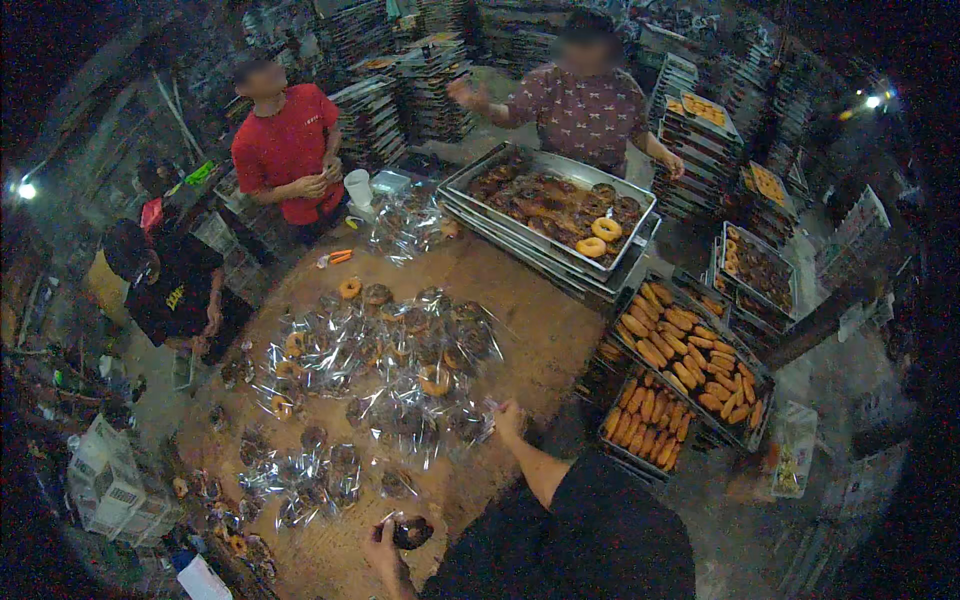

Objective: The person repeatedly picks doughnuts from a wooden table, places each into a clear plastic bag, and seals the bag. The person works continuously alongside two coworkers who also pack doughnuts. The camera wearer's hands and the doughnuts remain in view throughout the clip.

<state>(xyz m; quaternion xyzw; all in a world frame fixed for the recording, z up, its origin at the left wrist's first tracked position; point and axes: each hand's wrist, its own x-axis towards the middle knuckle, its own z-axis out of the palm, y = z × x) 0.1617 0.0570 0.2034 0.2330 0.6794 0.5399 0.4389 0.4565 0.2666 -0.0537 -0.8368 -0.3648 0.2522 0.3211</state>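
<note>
Left hand (pixel 383 548) grips a dark donut (pixel 411 533) bottom-centre, right hand (pixel 508 421) is by the bagged donuts (pixel 408 412) mid-frame, can't tell its grip, so probably wrapping, with tucking it in next.

Bagged doughnuts (pixel 400 345) lay across the middle of the surface (pixel 550 350), with a smaller group (pixel 300 478) nearer and to the left. The left fingers (pixel 379 533) held a loose doughnut (pixel 412 532) nearest the body; the right fingers (pixel 499 412) were at the main pile's right edge. At the far right corner, a large tray (pixel 527 233) sat on lower trays (pixel 530 257). One person (pixel 585 115) stood behind it, another (pixel 290 150) to its left, near a cup (pixel 358 188). Right of the surface, long pastries (pixel 690 350) lay in slanted trays (pixel 682 391), with tray stacks (pixel 682 165) behind.
</note>
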